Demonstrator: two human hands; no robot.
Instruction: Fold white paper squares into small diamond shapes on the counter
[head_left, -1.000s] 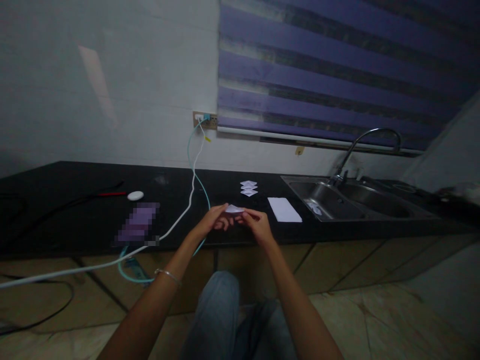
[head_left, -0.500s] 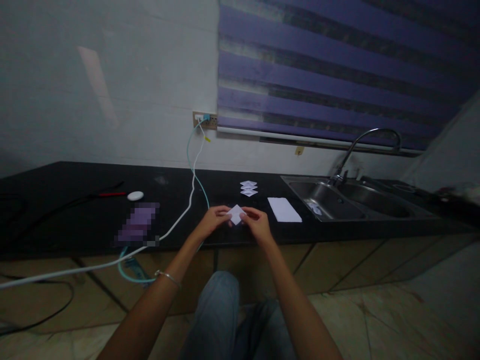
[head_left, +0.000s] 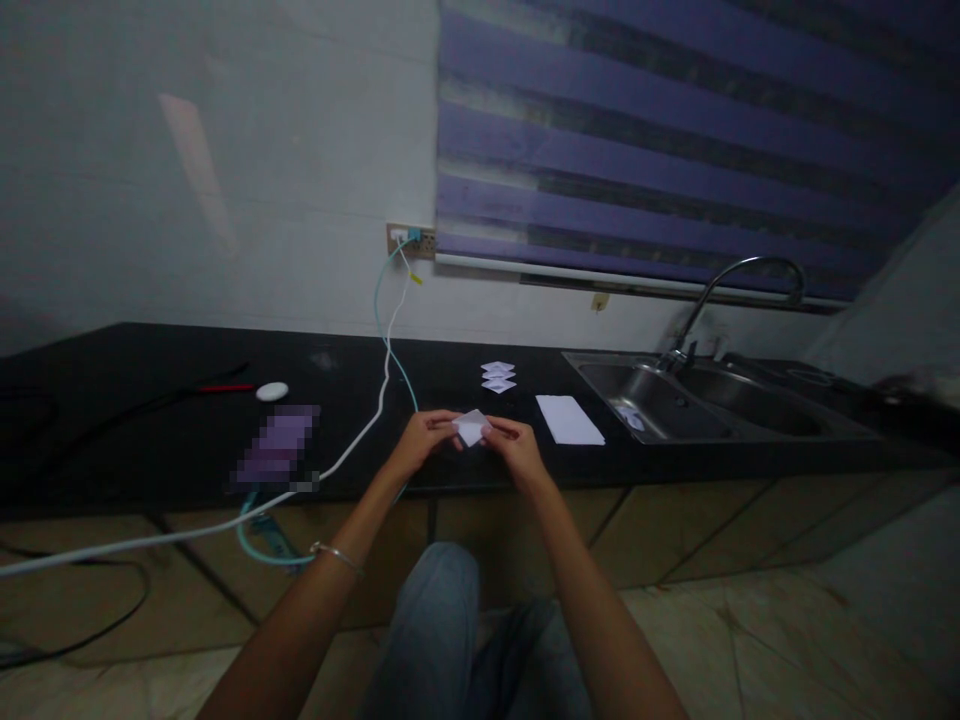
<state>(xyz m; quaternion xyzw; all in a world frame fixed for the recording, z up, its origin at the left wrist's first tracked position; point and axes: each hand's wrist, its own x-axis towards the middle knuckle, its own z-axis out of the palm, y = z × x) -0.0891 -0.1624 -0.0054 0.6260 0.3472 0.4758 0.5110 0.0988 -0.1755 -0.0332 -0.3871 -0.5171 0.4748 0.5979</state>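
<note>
A small folded white paper piece (head_left: 472, 427) is pinched between my left hand (head_left: 422, 440) and my right hand (head_left: 516, 447), just above the front edge of the black countertop (head_left: 150, 440). Both hands have their fingers closed on its sides. A bracelet sits on my left wrist. Farther back on the counter lie three similar folded white papers (head_left: 497, 377) in a short row. A flat white sheet of paper (head_left: 569, 419) rests to the right of my hands.
A steel sink (head_left: 675, 400) with a curved tap (head_left: 739, 285) is at the right. White and teal cables (head_left: 386, 340) run from a wall socket across the counter. A blurred purple object (head_left: 276, 447), a white round disc (head_left: 271, 391) and dark cables lie at the left.
The paper piece was held flat and edge-on a second ago; it has been turned so that its diamond face shows, and has since tilted slightly. Both hands stayed in the same spot.
</note>
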